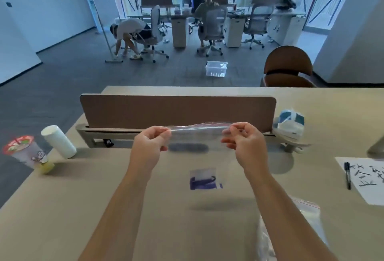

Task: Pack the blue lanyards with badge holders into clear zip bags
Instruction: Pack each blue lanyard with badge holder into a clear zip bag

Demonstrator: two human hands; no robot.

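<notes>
I hold a clear zip bag (197,136) up above the table, stretched flat between both hands by its top edge. My left hand (148,145) pinches the bag's left top corner and my right hand (244,144) pinches the right top corner. Low inside the hanging bag lies a blue lanyard with a badge holder (203,179), bunched together. Another clear zip bag (299,223) with a red-trimmed top lies flat on the table at the lower right, beside my right forearm.
A brown divider panel (178,111) stands across the beige table (62,208). At left are a white cylinder (59,142) and a plastic cup (27,154). At right lie a paper sheet (369,179) with a black pen (348,174) and a white-blue bag (289,123).
</notes>
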